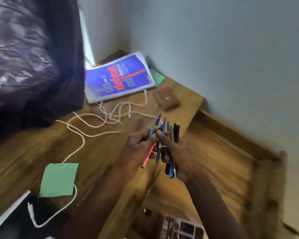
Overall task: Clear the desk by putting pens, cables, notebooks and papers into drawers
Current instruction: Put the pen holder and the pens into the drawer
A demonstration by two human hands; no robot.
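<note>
Open wooden drawer (223,152) at right, blurred, contents unclear. Both hands sit over the table (33,152) edge beside it. Right hand (178,152) is curled round a bunch of pens (165,130), mostly blue and dark. Left hand (136,149) pinches a pink pen (148,156) and a teal one in the same bunch. On the table: tangled white cable (86,121), blue book (117,78), brown wallet (167,98), green paper (59,180). Dark curtain (24,57) at left, pale wall (214,49) behind.
</note>
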